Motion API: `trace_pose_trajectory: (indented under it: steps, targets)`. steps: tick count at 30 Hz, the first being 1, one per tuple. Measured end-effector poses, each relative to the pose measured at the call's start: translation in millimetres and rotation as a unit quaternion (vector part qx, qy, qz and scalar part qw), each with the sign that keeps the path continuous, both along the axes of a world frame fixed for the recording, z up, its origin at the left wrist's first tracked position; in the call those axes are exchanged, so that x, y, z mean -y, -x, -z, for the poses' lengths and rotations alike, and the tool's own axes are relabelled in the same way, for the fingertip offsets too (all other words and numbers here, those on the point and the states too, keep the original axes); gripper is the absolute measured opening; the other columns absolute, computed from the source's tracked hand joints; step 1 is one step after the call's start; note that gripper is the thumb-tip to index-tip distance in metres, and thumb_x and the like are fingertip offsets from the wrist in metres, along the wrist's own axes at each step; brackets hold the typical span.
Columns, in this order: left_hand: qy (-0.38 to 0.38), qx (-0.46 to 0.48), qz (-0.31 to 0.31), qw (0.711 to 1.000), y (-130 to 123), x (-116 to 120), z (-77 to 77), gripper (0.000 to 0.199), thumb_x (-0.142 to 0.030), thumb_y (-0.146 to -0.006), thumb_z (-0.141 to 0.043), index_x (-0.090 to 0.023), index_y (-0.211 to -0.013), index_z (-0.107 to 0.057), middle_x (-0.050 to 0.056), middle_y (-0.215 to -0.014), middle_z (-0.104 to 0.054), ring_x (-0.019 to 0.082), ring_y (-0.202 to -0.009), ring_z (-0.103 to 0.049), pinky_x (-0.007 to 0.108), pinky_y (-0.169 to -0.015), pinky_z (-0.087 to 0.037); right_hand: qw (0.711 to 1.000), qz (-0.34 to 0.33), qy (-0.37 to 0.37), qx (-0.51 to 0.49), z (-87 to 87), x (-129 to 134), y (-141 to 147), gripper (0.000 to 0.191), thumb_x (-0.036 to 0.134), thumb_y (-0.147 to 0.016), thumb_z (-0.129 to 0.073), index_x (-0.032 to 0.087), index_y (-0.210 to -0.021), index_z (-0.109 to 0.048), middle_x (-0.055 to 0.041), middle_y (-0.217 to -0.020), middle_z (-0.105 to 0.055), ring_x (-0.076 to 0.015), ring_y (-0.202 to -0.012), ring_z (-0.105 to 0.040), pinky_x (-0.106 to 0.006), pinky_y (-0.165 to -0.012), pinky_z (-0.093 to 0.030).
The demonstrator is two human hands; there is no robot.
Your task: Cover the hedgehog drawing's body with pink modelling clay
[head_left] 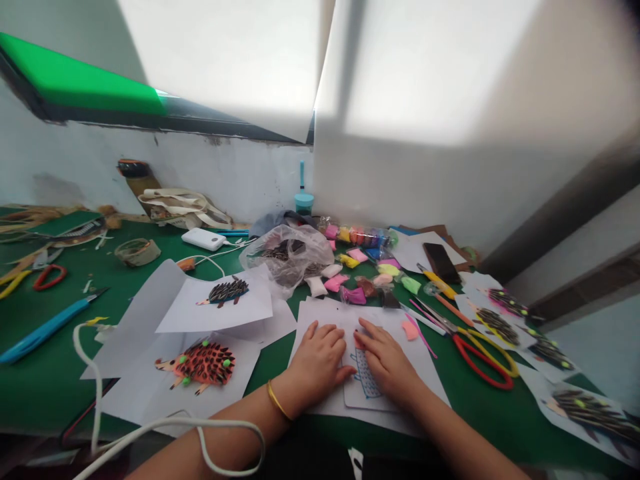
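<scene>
A white cable (220, 423) is looping left of the white paper (425, 370); on that paper a blue-patterned card (369, 385) is running lengthwise away from you, your left hand (321, 360) and right hand (390, 365) overlapping it, fingers extended, ungripping.

Covered, cropped and soft spots.
Drawn card (369, 387) partly hidden under right hand (387, 363); white cable (210, 423) runs off bottom edge; rightmost hedgehog picture (590, 408) blurred, cut by right edge; dark contents (280, 252) of plastic bag (286, 283) indistinct.
</scene>
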State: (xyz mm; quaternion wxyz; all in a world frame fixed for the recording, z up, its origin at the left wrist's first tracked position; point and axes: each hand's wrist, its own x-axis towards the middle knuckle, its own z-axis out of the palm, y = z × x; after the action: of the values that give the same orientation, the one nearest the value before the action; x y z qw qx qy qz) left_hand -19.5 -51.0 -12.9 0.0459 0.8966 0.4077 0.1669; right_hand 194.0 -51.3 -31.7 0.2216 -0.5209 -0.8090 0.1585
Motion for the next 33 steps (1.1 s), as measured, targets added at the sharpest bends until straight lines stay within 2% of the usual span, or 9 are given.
trace_pose_trajectory:
  steps: [10, 19, 33]
  targets:
    - [-0.002, 0.005, 0.000, 1.000, 0.3, -0.4, 3.7, 0.046, -0.049, -0.086, -0.062, -0.020, -0.121, -0.057, 0.010, -0.129, -0.058, 0.030, -0.127, -0.046, 0.052, -0.111, -0.025, 1.000, 0.003, -0.002, 0.006, 0.4, 1.2, 0.9, 0.047, 0.018, -0.087, -0.043, 0.020, -0.130, -0.060, -0.0094, -0.149, -0.043, -0.0281, -0.135, -0.041, -0.052, -0.111, -0.033]
    - [0.003, 0.000, -0.001, 1.000, 0.2, 0.7, -1.0, 0.044, -0.048, -0.085, -0.064, -0.020, -0.118, -0.057, 0.009, -0.130, -0.058, 0.029, -0.125, -0.046, 0.052, -0.111, -0.026, 1.000, 0.007, -0.002, 0.013, -2.4, 3.1, 2.3, 0.046, 0.019, -0.087, -0.042, 0.020, -0.129, -0.061, -0.0090, -0.149, -0.043, -0.0275, -0.136, -0.041, -0.050, -0.112, -0.033]
    - [0.007, 0.003, 0.000, 1.000, 0.6, 0.2, 1.0, 0.043, -0.048, -0.085, -0.064, -0.020, -0.116, -0.057, 0.009, -0.131, -0.058, 0.029, -0.126, -0.046, 0.052, -0.111, -0.025, 0.999, 0.012, 0.005, 0.038, -5.1, 5.3, 5.4, 0.048, 0.018, -0.086, -0.042, 0.018, -0.131, -0.060, -0.0095, -0.150, -0.042, -0.0280, -0.136, -0.040, -0.050, -0.113, -0.032]
